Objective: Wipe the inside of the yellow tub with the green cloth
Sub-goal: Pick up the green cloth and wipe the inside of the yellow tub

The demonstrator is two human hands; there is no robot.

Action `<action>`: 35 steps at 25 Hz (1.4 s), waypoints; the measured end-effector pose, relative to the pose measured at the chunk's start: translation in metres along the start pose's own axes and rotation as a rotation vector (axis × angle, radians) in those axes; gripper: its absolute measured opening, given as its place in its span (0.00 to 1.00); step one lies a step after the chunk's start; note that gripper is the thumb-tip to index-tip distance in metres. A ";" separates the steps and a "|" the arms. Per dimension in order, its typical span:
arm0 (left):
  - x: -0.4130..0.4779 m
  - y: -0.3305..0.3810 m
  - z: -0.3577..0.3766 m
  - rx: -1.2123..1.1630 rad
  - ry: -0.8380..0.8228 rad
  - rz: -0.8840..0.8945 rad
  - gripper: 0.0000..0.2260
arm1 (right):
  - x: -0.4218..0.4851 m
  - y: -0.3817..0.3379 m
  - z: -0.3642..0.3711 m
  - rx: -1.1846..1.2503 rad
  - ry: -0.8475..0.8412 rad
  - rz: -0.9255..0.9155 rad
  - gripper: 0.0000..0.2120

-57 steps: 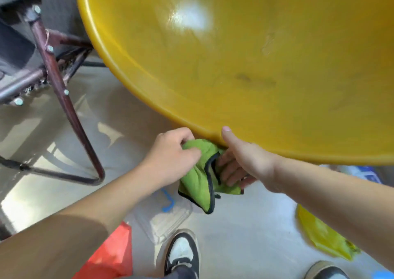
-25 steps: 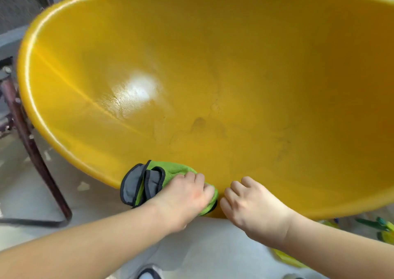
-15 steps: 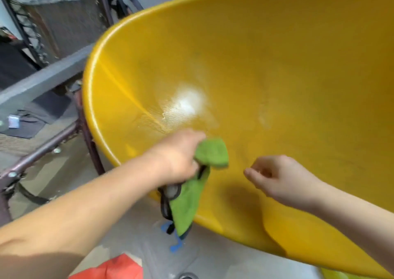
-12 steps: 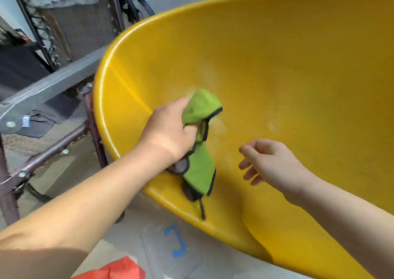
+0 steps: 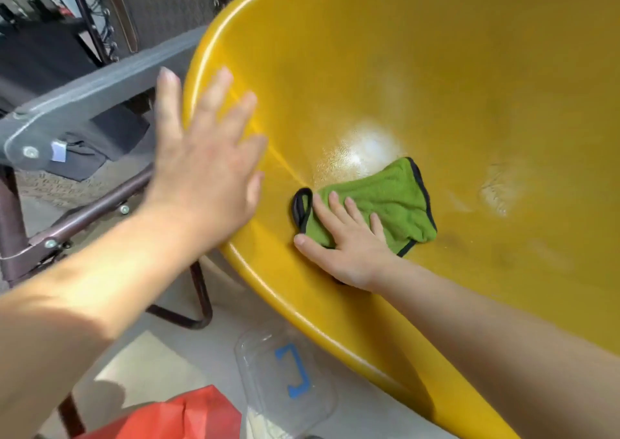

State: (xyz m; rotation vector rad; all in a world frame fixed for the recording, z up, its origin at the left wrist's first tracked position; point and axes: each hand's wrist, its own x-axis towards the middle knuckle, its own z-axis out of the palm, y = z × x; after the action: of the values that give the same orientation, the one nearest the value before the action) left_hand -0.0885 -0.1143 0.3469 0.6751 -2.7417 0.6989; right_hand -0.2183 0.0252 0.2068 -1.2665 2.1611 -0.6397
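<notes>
Pressing w/ straight fingers, right hand [image 5: 349,247] pinned green cloth [image 5: 389,200] to inner wall of yellow tub [image 5: 469,69] nr rim; left hand [image 5: 204,167] spread wide, empty. Cloth looked soft, limp, prob. best palmed flat.

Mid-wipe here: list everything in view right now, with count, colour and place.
tub: one, yellow, tilted, fills the top and right of the view
cloth: one, green with dark edging, flat on the tub's inner wall
clear container: one, transparent with a blue mark, on the floor below the tub's rim
red item: one, red, bottom edge, kind unclear
metal frame: one, brown tubing, left of the tub
grey bar: one, grey, upper left
left hand: one, fingers spread, blurred, by the tub's left rim
right hand: one, straight fingers pressing the cloth
</notes>
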 end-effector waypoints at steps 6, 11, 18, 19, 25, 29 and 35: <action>-0.020 -0.009 0.064 -0.508 0.002 -0.431 0.38 | 0.073 0.009 0.002 -0.096 0.294 0.154 0.35; -0.018 -0.007 0.084 -0.492 0.063 -0.457 0.35 | 0.127 -0.058 -0.038 0.618 0.340 0.184 0.32; -0.021 -0.012 0.084 -0.351 0.006 -0.411 0.34 | 0.043 -0.059 0.021 0.273 0.281 -0.369 0.31; -0.022 -0.011 0.083 -0.357 0.011 -0.414 0.33 | 0.038 -0.042 0.024 0.231 0.329 -0.376 0.31; -0.021 -0.009 0.083 -0.368 0.021 -0.417 0.32 | 0.076 -0.011 0.022 -0.137 0.327 0.260 0.52; -0.019 -0.010 0.087 -0.380 0.012 -0.409 0.31 | 0.126 -0.049 0.003 0.001 0.378 0.282 0.50; -0.021 -0.014 0.090 -0.420 0.038 -0.378 0.28 | 0.073 -0.087 0.048 0.010 0.388 -0.147 0.37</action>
State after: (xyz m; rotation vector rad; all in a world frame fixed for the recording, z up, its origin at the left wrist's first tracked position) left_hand -0.0735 -0.1627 0.2683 1.0156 -2.4960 0.0492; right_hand -0.1613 -0.0836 0.2112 -1.3976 2.3778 -1.0279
